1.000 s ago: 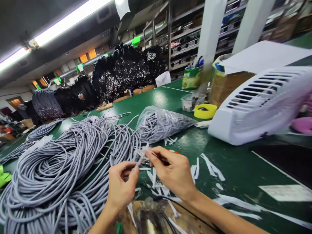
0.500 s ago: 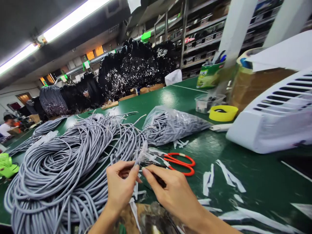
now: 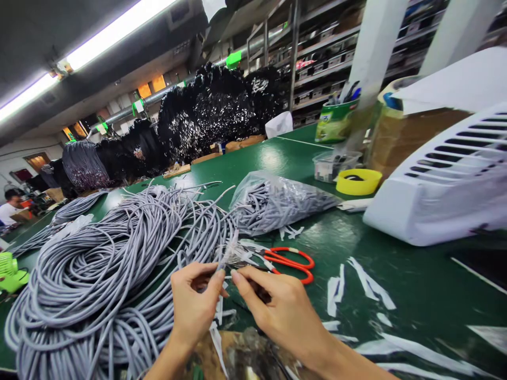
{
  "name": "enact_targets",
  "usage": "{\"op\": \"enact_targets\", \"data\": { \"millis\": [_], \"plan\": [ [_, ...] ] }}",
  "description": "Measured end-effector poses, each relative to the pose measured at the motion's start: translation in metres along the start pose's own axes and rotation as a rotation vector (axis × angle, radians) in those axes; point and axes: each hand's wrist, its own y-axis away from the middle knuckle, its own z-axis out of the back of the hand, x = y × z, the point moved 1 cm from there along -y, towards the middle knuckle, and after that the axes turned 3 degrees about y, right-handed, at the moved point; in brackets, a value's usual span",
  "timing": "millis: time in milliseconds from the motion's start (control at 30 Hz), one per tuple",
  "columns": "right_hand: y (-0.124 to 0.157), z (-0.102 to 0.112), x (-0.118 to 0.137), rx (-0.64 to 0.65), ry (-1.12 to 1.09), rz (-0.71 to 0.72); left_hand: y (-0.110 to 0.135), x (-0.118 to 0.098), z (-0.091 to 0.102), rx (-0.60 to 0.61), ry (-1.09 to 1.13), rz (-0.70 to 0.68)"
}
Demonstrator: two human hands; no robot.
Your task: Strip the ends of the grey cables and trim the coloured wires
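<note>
My left hand [image 3: 196, 303] pinches the end of a grey cable [image 3: 226, 257] between thumb and fingers. My right hand [image 3: 283, 311] is curled beside it, its index fingertip close to the same cable end; what it holds I cannot make out. A big pile of coiled grey cables [image 3: 103, 279] lies to the left on the green table [image 3: 396, 253]. Red-handled scissors [image 3: 287, 261] lie just beyond my right hand. White paper strips [image 3: 364, 277] are scattered around the hands.
A clear bag of grey cable pieces [image 3: 277, 203] lies behind the scissors. A white fan [image 3: 447, 184], a yellow tape roll [image 3: 358, 181], a plastic box [image 3: 335, 164] and a green can [image 3: 336, 121] stand at the right. Black cable bundles [image 3: 214, 113] are heaped at the back. A person [image 3: 10, 208] sits far left.
The view shifted, bringing the red scissors into sight. My right hand drew slightly back from the cable end while my left hand kept its pinch.
</note>
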Motion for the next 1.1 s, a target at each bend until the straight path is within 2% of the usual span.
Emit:
{"op": "enact_targets", "data": {
  "millis": [100, 300, 433, 767, 867, 967, 1100],
  "plan": [
    [0.000, 0.001, 0.000, -0.009, 0.002, -0.001, 0.001, 0.001, 0.001, 0.027, -0.080, -0.030],
    [-0.001, 0.001, -0.001, 0.005, -0.006, -0.017, 0.003, 0.003, 0.002, 0.071, -0.339, -0.174],
    [0.000, 0.002, 0.000, 0.028, -0.039, 0.010, 0.002, 0.000, 0.000, 0.073, -0.412, -0.215],
    [-0.003, 0.006, 0.003, 0.025, -0.060, 0.037, 0.002, -0.002, -0.001, 0.027, -0.433, -0.179],
    [-0.002, 0.006, 0.006, -0.002, -0.079, 0.110, 0.001, -0.001, 0.000, 0.029, -0.434, -0.174],
    [0.001, 0.005, 0.010, -0.039, -0.100, 0.233, 0.001, -0.001, 0.002, 0.010, -0.348, -0.085],
    [0.004, 0.005, 0.010, -0.035, -0.128, 0.309, 0.000, 0.000, 0.001, 0.040, -0.171, 0.064]
  ]
}}
